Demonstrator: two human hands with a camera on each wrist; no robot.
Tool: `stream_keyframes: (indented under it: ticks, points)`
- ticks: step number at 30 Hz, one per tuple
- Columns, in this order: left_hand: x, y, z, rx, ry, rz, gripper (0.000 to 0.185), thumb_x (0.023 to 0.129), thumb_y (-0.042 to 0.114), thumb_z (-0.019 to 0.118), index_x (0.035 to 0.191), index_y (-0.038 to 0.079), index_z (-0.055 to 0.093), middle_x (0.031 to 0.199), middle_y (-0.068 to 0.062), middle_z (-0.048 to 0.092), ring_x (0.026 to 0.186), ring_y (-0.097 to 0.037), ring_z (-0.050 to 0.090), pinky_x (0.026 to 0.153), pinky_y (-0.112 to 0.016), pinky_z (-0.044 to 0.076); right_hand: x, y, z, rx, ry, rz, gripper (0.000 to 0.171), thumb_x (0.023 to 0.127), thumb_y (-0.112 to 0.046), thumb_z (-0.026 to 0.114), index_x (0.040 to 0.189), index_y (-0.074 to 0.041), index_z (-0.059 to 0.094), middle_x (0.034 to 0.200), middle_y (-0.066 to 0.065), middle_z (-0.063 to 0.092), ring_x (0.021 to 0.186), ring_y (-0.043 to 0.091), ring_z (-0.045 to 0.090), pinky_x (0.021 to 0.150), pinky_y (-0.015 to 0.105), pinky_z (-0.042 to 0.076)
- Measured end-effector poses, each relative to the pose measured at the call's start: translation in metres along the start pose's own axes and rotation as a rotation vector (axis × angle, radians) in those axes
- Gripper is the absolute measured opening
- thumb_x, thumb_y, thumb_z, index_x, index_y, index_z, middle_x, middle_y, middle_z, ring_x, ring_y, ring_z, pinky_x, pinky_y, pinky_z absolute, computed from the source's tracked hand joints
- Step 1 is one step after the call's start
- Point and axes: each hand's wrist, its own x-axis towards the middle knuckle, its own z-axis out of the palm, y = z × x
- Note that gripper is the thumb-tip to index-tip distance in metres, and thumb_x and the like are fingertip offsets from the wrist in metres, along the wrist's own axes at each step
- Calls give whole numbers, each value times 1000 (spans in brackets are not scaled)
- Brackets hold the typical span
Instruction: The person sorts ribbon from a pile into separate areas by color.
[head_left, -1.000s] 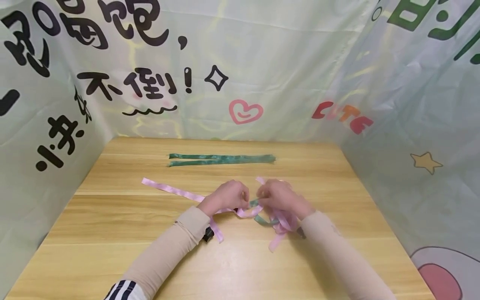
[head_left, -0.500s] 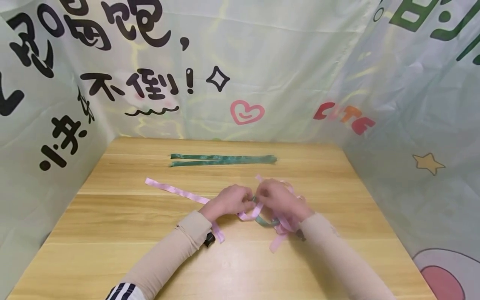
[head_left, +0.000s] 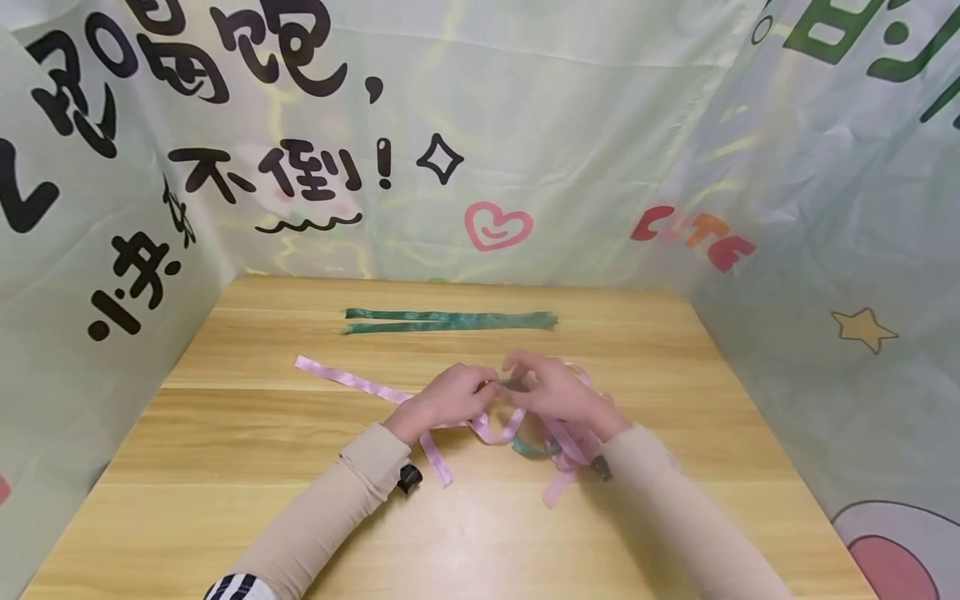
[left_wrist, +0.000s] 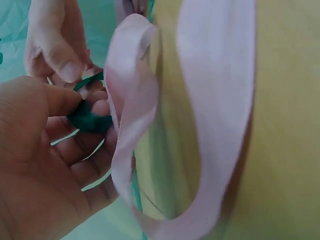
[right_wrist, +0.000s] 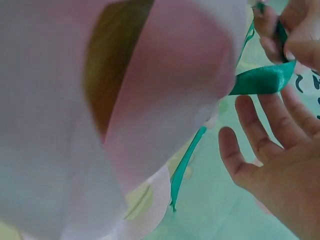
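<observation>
My left hand [head_left: 453, 393] pinches a green satin ribbon [left_wrist: 90, 120] between thumb and fingers, its other fingers loosely spread. Close beside it on the right, my right hand [head_left: 558, 387] holds the same green ribbon [right_wrist: 265, 79] near the fingertips, with its outer fingers stretched out. How the right thumb meets the ribbon is partly hidden. A looped pink ribbon [left_wrist: 220, 125] hangs near the left hand. In the head view, one pink tail [head_left: 352, 381] runs out to the left, and a pink bunch [head_left: 573, 442] lies under the right wrist.
Two green ribbon strips [head_left: 450, 322] lie side by side at the back of the wooden table [head_left: 480, 533]. Printed cloth walls [head_left: 585, 125] enclose the back and sides. Small black devices, such as one at the left wrist [head_left: 409, 478], sit under the wrists.
My hands have risen slightly off the ribbons, and the right fingers have spread apart. The green ribbon now stretches between the two hands. The head view has shifted a little.
</observation>
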Motion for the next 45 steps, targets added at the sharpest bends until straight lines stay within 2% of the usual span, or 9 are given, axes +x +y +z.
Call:
stream_keyframes:
  ticks: [9,13,18,25,30,34,38,42,45]
  points:
    - [-3,0,-14,-21,91,3,34,111,27,48,99,9,74,64,5,49,56,-8,41,65,-26,41,3,-9,3,-7,84,-15,31,102,-27,70,131,-17,68,117,1,73,108,22,68,95,47,56]
    - [-3,1,-19,-38,128,9,30,110,25,50,99,13,75,65,5,53,54,-8,43,62,-26,41,6,-15,5,31,112,1,59,98,-30,76,152,-19,52,115,3,66,84,20,64,78,38,55]
    - [-2,3,-20,-37,164,-10,31,109,28,53,93,11,74,61,6,50,53,-7,41,58,-24,37,9,-16,11,1,191,-68,68,96,-14,76,155,-19,43,109,6,58,63,12,49,55,26,47]
    - [-4,0,-21,-38,238,-47,30,106,30,60,86,13,73,61,2,51,51,-8,40,59,-27,37,12,-9,14,-89,298,-184,36,98,-3,65,133,-6,63,117,9,69,101,22,67,85,38,61]
    - [-9,-7,-24,-68,250,-53,28,106,29,60,97,8,77,61,4,49,48,-8,35,55,-26,35,12,-4,12,-95,276,-120,26,100,-8,65,125,-5,72,124,10,73,115,29,69,99,46,58]
    - [-16,-12,-33,-91,262,-54,26,107,29,60,93,12,76,57,5,45,44,-8,32,54,-26,36,10,-1,9,-56,248,-39,28,102,-10,65,129,-7,71,126,10,74,113,27,70,96,46,59]
    - [-23,-18,-45,-124,278,-56,29,108,28,59,84,14,70,56,4,42,45,-10,33,56,-27,38,8,-1,3,-54,247,39,30,103,-17,64,131,-11,71,125,7,74,102,23,69,78,36,60]
    - [-33,-23,-56,-154,306,-82,28,107,26,60,85,16,71,57,4,41,49,-11,33,60,-29,38,8,2,-2,-63,282,-6,29,100,-11,64,128,-5,71,113,11,76,83,20,65,55,26,49]
    - [-40,-28,-64,-161,328,-94,25,107,26,61,88,17,73,56,4,38,49,-12,32,60,-30,38,9,4,-5,-82,322,-57,28,98,-5,66,125,0,72,110,14,77,83,19,66,58,23,50]
